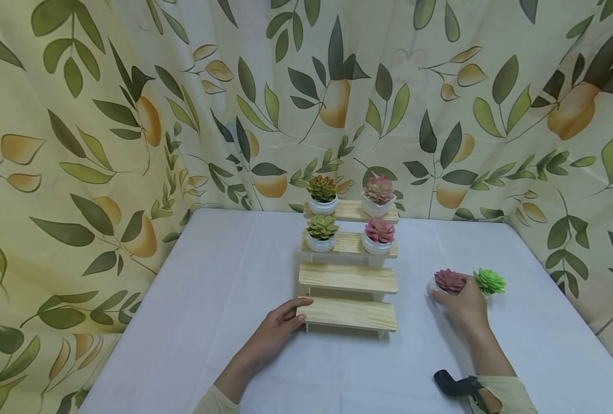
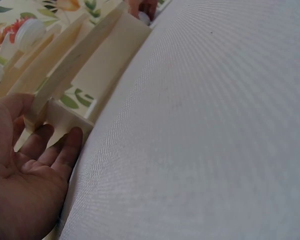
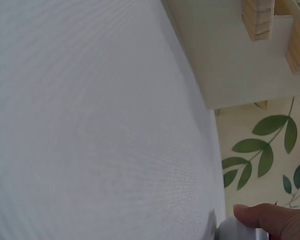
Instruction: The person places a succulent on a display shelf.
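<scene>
A four-step wooden display stand point(image 1: 349, 314) is in the middle of the table. My left hand point(image 1: 278, 328) holds the left end of its lowest step; the left wrist view shows my hand point(image 2: 37, 165) with thumb and fingers about that board end. To the stand's right, my right hand point(image 1: 464, 305) grips a small white pot with a dark pink succulent point(image 1: 448, 281). In the right wrist view the thumb lies against the white pot point(image 3: 236, 229), which is partly cut off. Beside it is a bright green succulent point(image 1: 490, 282), its pot mostly hidden by the hand.
On the top step are a brownish-green succulent point(image 1: 322, 188) and a pale pink one point(image 1: 378, 190). The step below bears a light green succulent point(image 1: 322, 227) and a pink one point(image 1: 380, 230). White cloth point(image 1: 223, 276) covers the table; a leaf-patterned curtain point(image 1: 192, 115) hangs behind.
</scene>
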`<state>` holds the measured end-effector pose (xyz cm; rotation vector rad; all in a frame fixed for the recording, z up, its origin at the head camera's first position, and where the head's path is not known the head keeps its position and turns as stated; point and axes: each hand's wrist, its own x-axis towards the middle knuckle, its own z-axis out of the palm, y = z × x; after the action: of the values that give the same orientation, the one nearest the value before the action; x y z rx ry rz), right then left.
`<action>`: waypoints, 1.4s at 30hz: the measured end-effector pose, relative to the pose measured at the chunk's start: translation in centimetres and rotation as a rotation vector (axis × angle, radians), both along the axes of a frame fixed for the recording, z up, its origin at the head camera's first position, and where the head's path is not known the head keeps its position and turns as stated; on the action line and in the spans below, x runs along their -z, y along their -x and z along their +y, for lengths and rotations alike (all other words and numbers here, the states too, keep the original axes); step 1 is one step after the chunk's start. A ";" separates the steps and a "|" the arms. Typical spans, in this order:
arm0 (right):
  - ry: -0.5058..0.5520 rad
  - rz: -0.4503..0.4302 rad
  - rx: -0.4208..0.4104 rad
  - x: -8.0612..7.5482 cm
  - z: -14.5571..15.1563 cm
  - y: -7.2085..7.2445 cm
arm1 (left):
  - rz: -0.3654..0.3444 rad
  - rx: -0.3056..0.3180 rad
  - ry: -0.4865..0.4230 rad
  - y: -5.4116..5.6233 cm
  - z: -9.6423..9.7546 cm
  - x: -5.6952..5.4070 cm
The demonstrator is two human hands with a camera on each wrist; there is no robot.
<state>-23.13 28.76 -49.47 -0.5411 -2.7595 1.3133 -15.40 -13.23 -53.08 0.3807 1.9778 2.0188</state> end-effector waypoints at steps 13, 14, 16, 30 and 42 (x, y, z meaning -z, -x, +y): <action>-0.015 0.018 -0.006 0.2 0.2 0.0 | -0.008 -0.002 0.001 0.1 0.0 0.2; -0.012 0.020 -0.005 0.3 0.2 -0.1 | -0.010 -0.002 -0.001 0.1 0.0 0.2; -0.005 0.025 0.000 0.3 0.2 -0.1 | -0.009 0.001 -0.004 0.0 0.0 0.2; -0.021 0.027 0.004 0.2 -0.4 -0.8 | -0.007 0.001 -0.002 -0.2 0.0 0.1; 0.001 0.051 0.002 -0.4 -0.6 -1.4 | -0.008 0.000 -0.008 -0.2 0.1 0.1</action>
<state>-21.71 28.19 -49.04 -0.5033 -2.7162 1.3093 -15.24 -13.14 -53.18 0.3744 1.9652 2.0257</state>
